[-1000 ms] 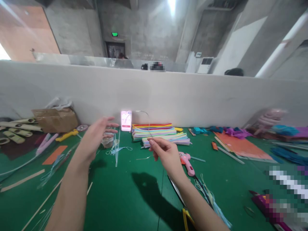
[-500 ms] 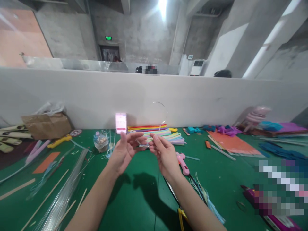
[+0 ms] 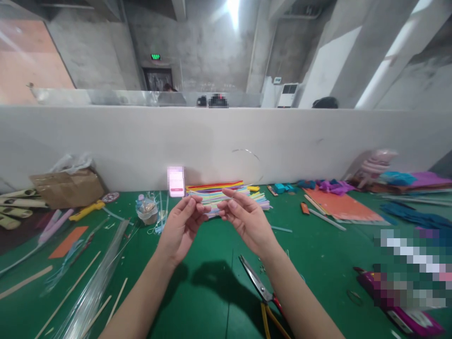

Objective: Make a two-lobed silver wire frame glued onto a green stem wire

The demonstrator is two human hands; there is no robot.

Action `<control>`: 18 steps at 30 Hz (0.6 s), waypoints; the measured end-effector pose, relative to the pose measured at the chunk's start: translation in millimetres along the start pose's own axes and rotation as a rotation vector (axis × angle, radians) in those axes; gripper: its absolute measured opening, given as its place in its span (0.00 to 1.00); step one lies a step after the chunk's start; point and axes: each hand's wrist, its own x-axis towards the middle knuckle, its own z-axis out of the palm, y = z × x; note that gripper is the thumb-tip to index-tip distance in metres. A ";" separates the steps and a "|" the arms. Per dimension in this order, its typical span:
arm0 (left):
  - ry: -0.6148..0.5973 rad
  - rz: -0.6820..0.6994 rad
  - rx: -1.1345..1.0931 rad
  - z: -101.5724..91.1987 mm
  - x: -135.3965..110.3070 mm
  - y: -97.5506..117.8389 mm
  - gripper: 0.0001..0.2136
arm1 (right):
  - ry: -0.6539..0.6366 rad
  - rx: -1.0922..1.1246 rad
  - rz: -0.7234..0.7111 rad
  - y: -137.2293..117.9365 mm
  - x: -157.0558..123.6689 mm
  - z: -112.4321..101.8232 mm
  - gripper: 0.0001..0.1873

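Observation:
My left hand (image 3: pixel 181 228) and my right hand (image 3: pixel 247 219) are raised together above the green table (image 3: pixel 197 292), fingertips almost meeting. Both pinch a thin clear wire (image 3: pixel 251 155) that runs between them and arcs up to the right in front of the white partition. Just behind my hands lies a stack of coloured sheets (image 3: pixel 226 190). A lit phone (image 3: pixel 175 181) leans against the partition to the left of the stack.
Scissors with red and yellow handles (image 3: pixel 263 294) lie under my right forearm. At the left are a small clear cup (image 3: pixel 146 212), clear plastic sleeves (image 3: pixel 95 282), wooden sticks, a yellow tool (image 3: pixel 86 210) and a cardboard box (image 3: pixel 68 186). Orange paper (image 3: pixel 341 207) and coloured scraps fill the right.
My left hand swung in from the left and closed on the wire beside my right hand. Both hands rose slightly; the wire's loop now arcs farther right. The view shifted.

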 end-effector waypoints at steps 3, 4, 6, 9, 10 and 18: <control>-0.011 -0.045 -0.056 3.9 -4.8 4.1 0.15 | -0.045 -0.023 -0.058 -4.6 -2.5 -4.0 0.18; -0.015 -0.057 -0.077 5.6 -6.2 4.4 0.14 | -0.053 -0.030 -0.077 -5.4 -3.2 -4.8 0.18; -0.019 -0.077 -0.128 9.2 -8.3 4.4 0.13 | -0.065 -0.042 -0.107 -6.1 -4.1 -5.7 0.16; -0.017 -0.098 -0.227 16.4 -11.7 4.3 0.11 | -0.070 -0.042 -0.134 -5.5 -4.4 -5.0 0.12; -0.016 -0.101 -0.262 19.5 -13.1 4.4 0.10 | -0.067 -0.037 -0.140 -4.9 -4.4 -4.3 0.11; -0.035 -0.105 -0.439 41.3 -24.8 5.4 0.12 | -0.021 -0.012 -0.207 -0.6 -3.4 1.3 0.14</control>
